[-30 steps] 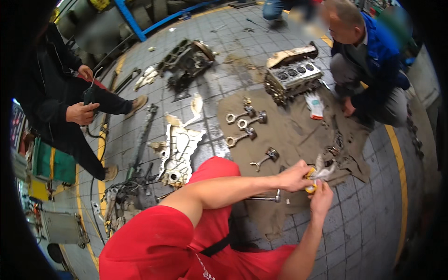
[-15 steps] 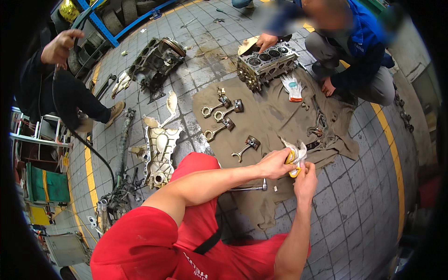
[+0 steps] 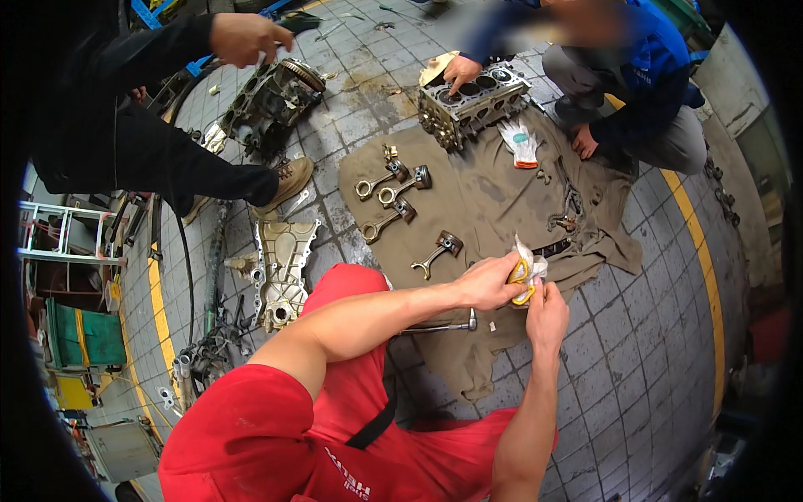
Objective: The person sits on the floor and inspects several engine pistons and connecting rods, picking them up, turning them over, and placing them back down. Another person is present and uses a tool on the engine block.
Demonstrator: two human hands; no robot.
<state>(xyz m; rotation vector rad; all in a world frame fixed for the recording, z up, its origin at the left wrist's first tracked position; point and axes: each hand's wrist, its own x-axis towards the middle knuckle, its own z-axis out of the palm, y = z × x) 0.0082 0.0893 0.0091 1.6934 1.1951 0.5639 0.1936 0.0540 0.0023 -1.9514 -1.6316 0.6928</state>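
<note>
Left hand (image 3: 489, 283) and right hand (image 3: 545, 311) meet above brown cloth (image 3: 493, 188) on the floor. Both grips clenched on a yellow ring (image 3: 520, 280) wrapped in white rag (image 3: 529, 261). Four connecting rods (image 3: 393, 197) lie nearby.

Grey tiled floor (image 3: 669, 351) with yellow lines, olive-brown cloth (image 3: 493, 192) spread on it. On the cloth: four pistons with connecting rods (image 3: 393, 197) in a loose row, engine block (image 3: 473, 105) at its far edge, white work glove (image 3: 520, 142) just beside the block, a ratchet handle (image 3: 439, 326) near the cloth's near edge. Straight on the tiles, left of the cloth: aluminium timing cover (image 3: 280, 272), a second engine assembly (image 3: 268, 105) further away, tangled cables and hoses (image 3: 209, 351).
</note>
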